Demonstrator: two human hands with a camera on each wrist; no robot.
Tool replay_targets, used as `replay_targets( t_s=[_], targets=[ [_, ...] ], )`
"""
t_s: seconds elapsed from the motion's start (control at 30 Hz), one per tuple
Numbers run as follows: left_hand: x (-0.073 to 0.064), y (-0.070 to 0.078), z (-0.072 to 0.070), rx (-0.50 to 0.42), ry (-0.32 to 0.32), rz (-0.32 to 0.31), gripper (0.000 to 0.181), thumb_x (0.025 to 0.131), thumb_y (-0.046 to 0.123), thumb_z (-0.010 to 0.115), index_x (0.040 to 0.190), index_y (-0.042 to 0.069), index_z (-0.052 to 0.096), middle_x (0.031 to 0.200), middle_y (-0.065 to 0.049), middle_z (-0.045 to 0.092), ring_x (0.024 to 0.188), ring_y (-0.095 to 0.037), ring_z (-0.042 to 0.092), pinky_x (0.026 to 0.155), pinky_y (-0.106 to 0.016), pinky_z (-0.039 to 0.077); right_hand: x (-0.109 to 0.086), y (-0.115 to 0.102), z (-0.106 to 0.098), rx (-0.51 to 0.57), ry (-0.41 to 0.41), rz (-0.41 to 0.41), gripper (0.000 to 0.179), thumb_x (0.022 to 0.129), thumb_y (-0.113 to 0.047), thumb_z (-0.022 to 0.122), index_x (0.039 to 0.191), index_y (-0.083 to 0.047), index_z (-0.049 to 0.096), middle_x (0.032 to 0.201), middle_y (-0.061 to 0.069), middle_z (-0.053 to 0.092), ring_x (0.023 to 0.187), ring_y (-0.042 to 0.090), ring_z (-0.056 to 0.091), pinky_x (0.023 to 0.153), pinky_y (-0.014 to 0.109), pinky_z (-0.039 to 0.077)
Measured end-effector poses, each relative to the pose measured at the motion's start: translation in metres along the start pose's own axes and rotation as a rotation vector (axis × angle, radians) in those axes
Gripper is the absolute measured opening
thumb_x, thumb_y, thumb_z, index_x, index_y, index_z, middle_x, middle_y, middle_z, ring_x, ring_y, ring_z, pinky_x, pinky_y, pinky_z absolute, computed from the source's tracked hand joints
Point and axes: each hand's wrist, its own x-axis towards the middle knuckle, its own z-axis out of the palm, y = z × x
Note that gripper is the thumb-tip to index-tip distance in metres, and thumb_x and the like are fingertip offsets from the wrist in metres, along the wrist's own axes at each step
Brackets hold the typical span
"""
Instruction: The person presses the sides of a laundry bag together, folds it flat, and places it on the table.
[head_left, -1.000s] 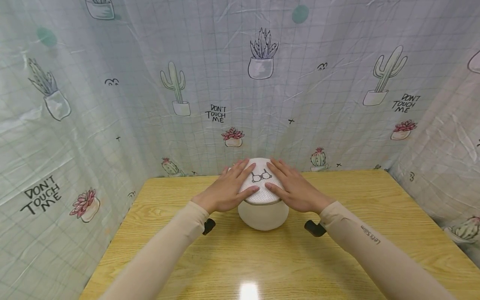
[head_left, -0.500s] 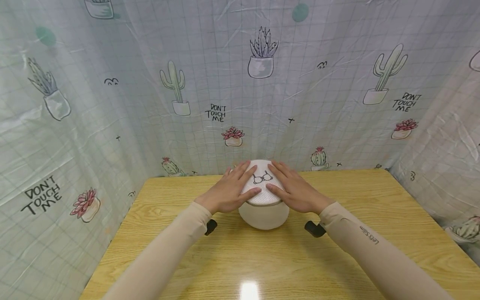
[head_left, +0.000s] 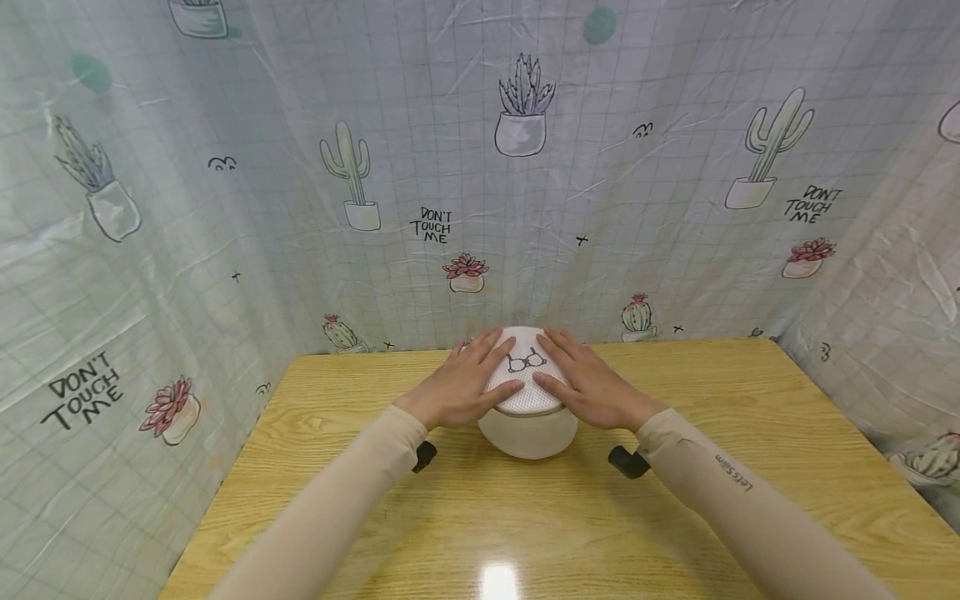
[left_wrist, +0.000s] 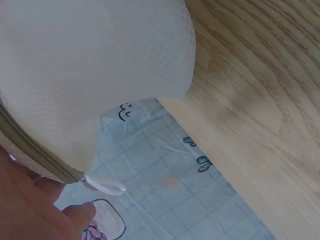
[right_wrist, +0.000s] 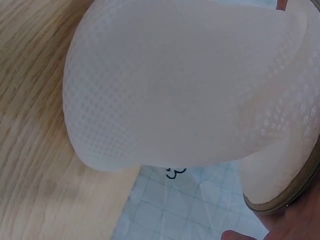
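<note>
A white mesh bra wash bag stands on the table in the middle of the head view, a bra drawing printed on its round top. My left hand rests on the top's left side, fingers extended, thumb pointing inward. Opposite it, my right hand lies on the right side in the same way, the two thumbs close together. In the left wrist view, a brown zipper rounds the rim and ends in a white loop pull. The bag's rounded mesh wall fills much of the right wrist view.
The wooden table reaches back to a curtain printed with cacti, which also hangs on both sides. Black pieces show below the wrists, one by the left sleeve and one by the right sleeve.
The bag's top has sunk slightly and its bra print has moved a little down and to the right. Both hands have come down slightly with it, still resting on the top.
</note>
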Motion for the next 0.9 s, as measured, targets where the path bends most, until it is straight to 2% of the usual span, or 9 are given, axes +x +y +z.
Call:
replay_targets(
  t_s=[0.27,0.73,0.9],
  targets=[
    [0.0,-0.002,0.006,0.0,-0.005,0.005,0.078,0.108,0.063,0.032,0.168,0.017,0.015,0.176,-0.012,0.009,0.163,-0.033,0.008,0.129,-0.061,0.009,-0.001,0.003,0.005,0.01,-0.001,0.002,0.07,0.111,-0.047,0.041,0.166,-0.009,0.021,0.173,0.017,0.018,0.161,0.043,0.01,0.125,0.069,0.015],
    [0.0,0.0,0.012,-0.005,-0.02,-0.011,0.078,0.108,0.063,0.033,0.169,0.019,0.012,0.176,-0.007,0.004,0.164,-0.03,0.006,0.13,-0.059,0.008,-0.003,0.005,0.01,0.025,0.006,0.006,0.069,0.111,-0.045,0.042,0.166,-0.007,0.021,0.174,0.017,0.017,0.161,0.043,0.009,0.124,0.07,0.015],
    [0.001,0.0,0.015,-0.009,-0.019,-0.002,0.078,0.108,0.062,0.033,0.169,0.018,0.013,0.176,-0.009,0.005,0.163,-0.033,0.008,0.129,-0.061,0.011,-0.003,0.008,0.013,0.031,-0.003,0.012,0.07,0.111,-0.044,0.042,0.166,-0.007,0.021,0.174,0.016,0.015,0.161,0.042,0.008,0.125,0.069,0.014]
  ],
)
